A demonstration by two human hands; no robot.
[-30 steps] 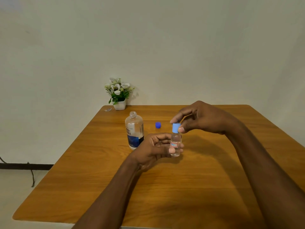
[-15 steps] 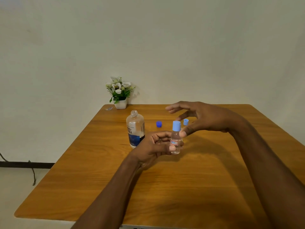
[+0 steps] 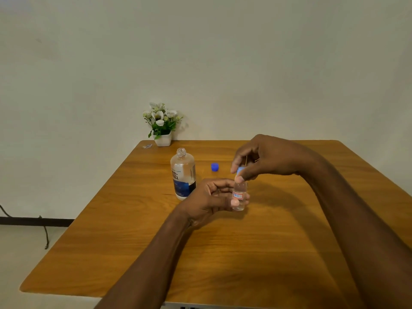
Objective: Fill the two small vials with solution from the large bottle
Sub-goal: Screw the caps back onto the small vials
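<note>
**On wooden table, small vial gripped top and bottom**

At the centre of a wooden table [image 3: 223, 253], a small clear vial [image 3: 239, 195] is held upright just above the surface, w/ a red-edged label on its front. The vial's lower body is pinched by the left hand [image 3: 214, 199], thumb in front, fingers curled behind. From above, its light blue cap [image 3: 240, 170] is pinched by the right hand [image 3: 265, 158], thumb and forefinger closed on it, the rest of the fingers arched over. Whether the cap is fully seated can't be told; the hand covers most of it. The fluid level in the vial is not clear at this res.

To the left of the hands and slightly farther back, the large bottle [image 3: 183, 175] is seen standing upright, neck open, no cap on it. Its upper part is clear, its lower part wrapped by a white and dark blue label. The bottle is close to the left hand but apart from it. A dark blue cap [image 3: 215, 167] lies on the tabletop betw. the bottle and the right hand, touching neither.

At the far left corner of the table, a white pot of white flowers [image 3: 162, 126] is set near the wall, w/ a small scrap of wrapper [image 3: 147, 146] just beside it. A second vial is not identifiable; that area is hidden by the right hand.
</note>
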